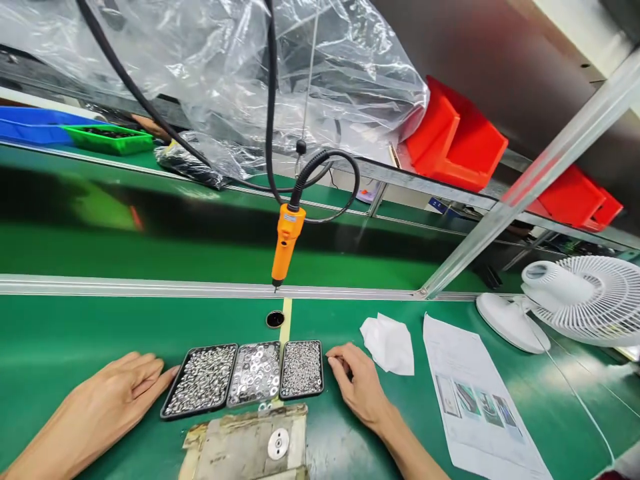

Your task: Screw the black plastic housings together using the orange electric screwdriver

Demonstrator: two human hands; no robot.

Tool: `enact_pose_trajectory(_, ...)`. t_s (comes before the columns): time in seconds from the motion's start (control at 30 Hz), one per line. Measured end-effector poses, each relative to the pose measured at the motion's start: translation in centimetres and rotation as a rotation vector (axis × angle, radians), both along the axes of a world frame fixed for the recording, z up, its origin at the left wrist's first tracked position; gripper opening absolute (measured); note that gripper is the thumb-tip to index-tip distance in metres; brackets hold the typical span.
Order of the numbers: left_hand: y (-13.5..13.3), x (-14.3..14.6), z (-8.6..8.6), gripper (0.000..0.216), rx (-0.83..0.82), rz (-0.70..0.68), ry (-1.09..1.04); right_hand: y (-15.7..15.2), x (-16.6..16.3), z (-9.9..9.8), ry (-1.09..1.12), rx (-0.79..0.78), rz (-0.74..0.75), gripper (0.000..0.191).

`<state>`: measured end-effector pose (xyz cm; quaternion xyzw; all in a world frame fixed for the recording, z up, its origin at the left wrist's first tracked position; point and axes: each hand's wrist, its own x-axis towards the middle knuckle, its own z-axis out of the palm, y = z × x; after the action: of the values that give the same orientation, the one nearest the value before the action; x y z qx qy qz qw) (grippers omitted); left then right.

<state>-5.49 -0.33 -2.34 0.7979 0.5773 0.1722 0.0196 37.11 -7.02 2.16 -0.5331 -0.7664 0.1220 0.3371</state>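
Three shallow black trays sit side by side on the green bench: the left tray of small metal parts (203, 380), the middle tray of washers (255, 373) and the right tray of smaller metal pieces (302, 368). My left hand (117, 393) rests beside the left tray, a fingertip at its left edge. Just off the right tray's edge lies my right hand (357, 387), its fingers loosely bent and parted from the thumb. Neither hand holds anything visible. A worn plate (235, 447) bearing a round metal disc (279, 443) lies in front of the trays.
An orange electric screwdriver (287, 243) hangs above the bench. Near my right hand lie a crumpled white cloth or tissue (390, 343) and a printed sheet (480, 400). A white fan (590, 300) stands at right. Red bins (455, 147) and plastic sheeting occupy the shelf above.
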Motion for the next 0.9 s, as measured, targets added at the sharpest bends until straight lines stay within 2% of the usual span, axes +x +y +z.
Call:
enact_pose_trajectory(0.1, -0.2, 0.3, 0.4, 0.056, -0.021, -0.016, -0.028, -0.1, -0.4, 0.3, 0.010, 0.039, -0.016, 0.017)
enact_pose_trajectory(0.2, -0.4, 0.6, 1.0, 0.053, -0.020, -0.021, -0.043, -0.1, -1.2, 1.2, -0.018, 0.060, 0.033, 0.016)
enact_pose_trajectory(0.37, -0.7, 1.1, 1.8, 0.052, -0.010, -0.021, -0.046, 0.0, -2.7, 2.6, -0.096, 0.009, 0.099, 0.018)
enact_pose_trajectory(0.67, -0.6, 1.0, 1.7, 0.049, 0.005, -0.027, -0.043, 1.5, -4.7, 2.1, -0.176, -0.087, -0.014, 0.009)
enact_pose_trajectory(0.9, -0.8, 1.1, 2.0, 0.050, 0.003, -0.026, -0.020, 2.0, -5.1, 2.4, -0.167, -0.134, -0.045, 0.015)
